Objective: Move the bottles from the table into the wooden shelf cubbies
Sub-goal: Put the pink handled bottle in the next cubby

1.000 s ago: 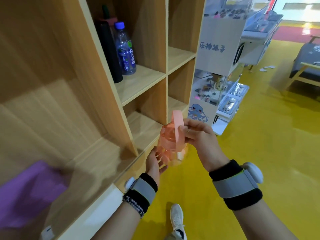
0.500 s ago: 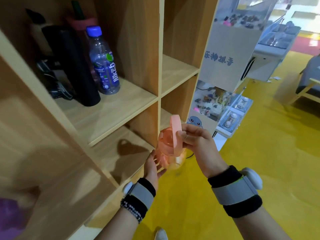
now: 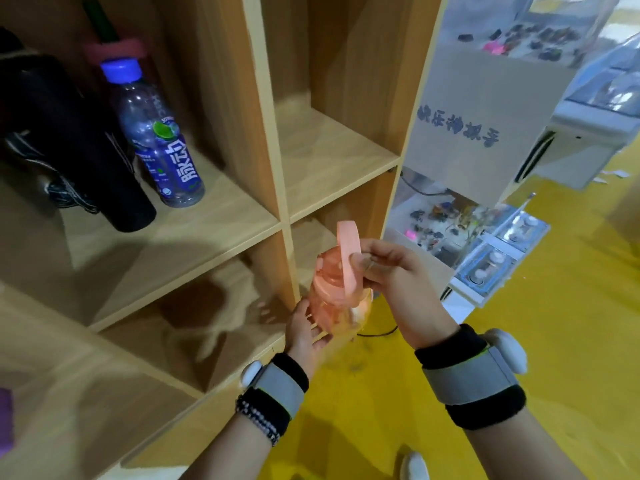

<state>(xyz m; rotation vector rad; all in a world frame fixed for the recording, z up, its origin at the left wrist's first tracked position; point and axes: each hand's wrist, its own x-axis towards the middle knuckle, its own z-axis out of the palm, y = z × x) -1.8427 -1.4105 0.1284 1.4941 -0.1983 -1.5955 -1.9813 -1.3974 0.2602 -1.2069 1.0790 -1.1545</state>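
I hold a translucent pink bottle in front of the wooden shelf, level with its lower cubbies. My right hand pinches the bottle's pink carry strap from the right. My left hand cups the bottle's base from below, fingers spread around it. In the upper left cubby stand a clear bottle with a blue cap and blue label and a tall black bottle. A pink-lidded bottle shows behind them.
The cubby straight above the pink bottle and the one to its lower left hold nothing. A white display cabinet with small trinkets stands right of the shelf. The floor is yellow. A purple thing sits at the far left edge.
My view has shifted closer to the shelf and up, so the upper cubby bottles look larger. The pink bottle stays in both hands, a little nearer the shelf's front.
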